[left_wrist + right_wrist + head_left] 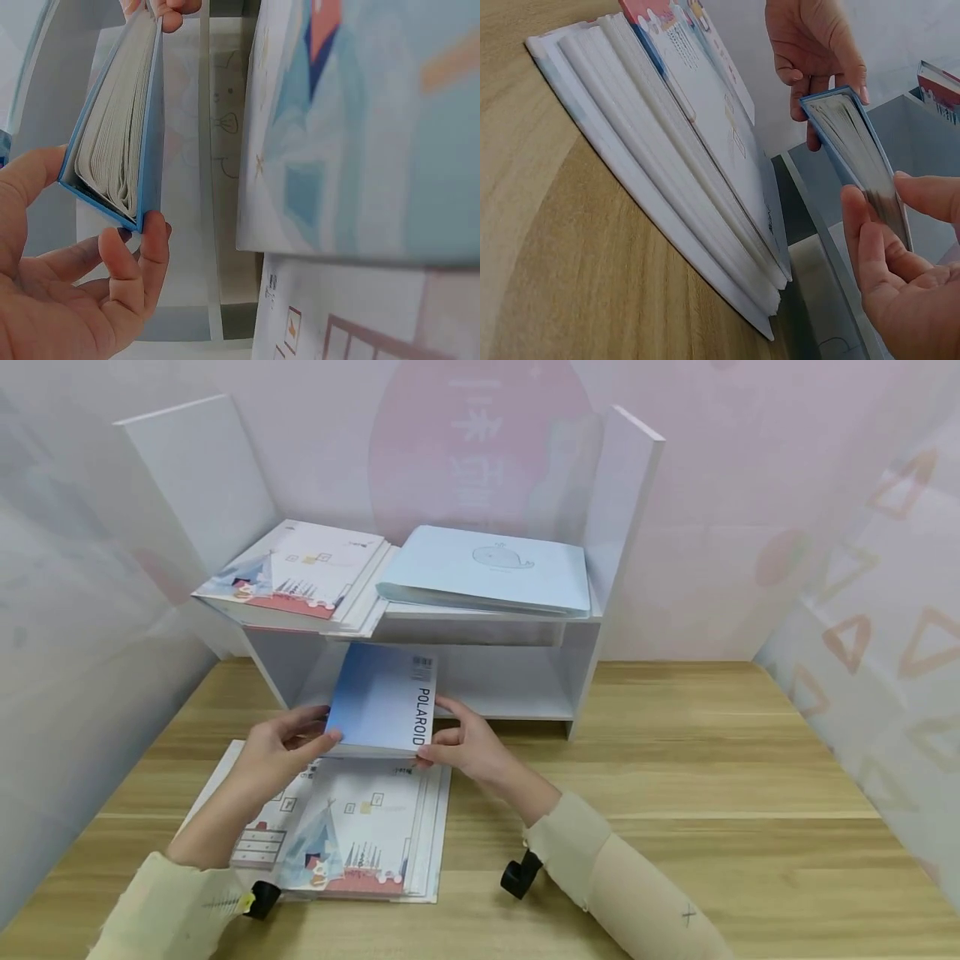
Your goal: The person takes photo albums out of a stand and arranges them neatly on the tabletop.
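Observation:
A blue album [382, 697] marked POLAROID is held between both hands, just above the table in front of the white shelf's lower compartment [510, 689]. My left hand [288, 752] grips its left edge, thumb and fingers pinching the blue cover [112, 150]. My right hand [461, 745] grips the right, spine side, fingers curled on the album's page edge [859, 146]. Under the album lies a stack of illustrated booklets [352, 831] on the wooden table [675, 793], seen fanned out as a booklet stack [675, 150] in the right wrist view.
The white shelf unit [600, 560] stands at the back of the table. On its upper shelf lie another illustrated booklet stack [300, 572] and a pale blue whale folder [487, 568]. Pink patterned walls close in on all sides.

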A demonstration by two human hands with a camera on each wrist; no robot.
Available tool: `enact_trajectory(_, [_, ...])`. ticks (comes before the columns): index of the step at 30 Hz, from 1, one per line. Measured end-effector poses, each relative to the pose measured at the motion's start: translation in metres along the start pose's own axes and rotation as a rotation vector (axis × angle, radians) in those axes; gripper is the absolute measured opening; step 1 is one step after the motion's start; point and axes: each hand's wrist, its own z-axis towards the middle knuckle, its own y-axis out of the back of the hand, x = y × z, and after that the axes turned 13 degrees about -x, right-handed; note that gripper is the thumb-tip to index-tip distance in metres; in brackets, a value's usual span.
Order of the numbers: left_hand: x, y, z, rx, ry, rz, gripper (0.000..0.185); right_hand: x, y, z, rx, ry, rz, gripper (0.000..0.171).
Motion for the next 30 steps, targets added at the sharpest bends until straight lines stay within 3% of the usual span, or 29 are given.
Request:
enact_trajectory(12, [-0.012,-0.007,-0.007,-0.021,-0.025,-0.001,0.062,0.009,0.013,-0.016,-0.011,0.044,-0.028,0.084])
enact_trajectory(30, [-0.023,-0.018,-0.018,-0.027,0.016,-0.039,0.064,0.014,0.022,-0.034,-0.03,0.058,-0.064,0.087])
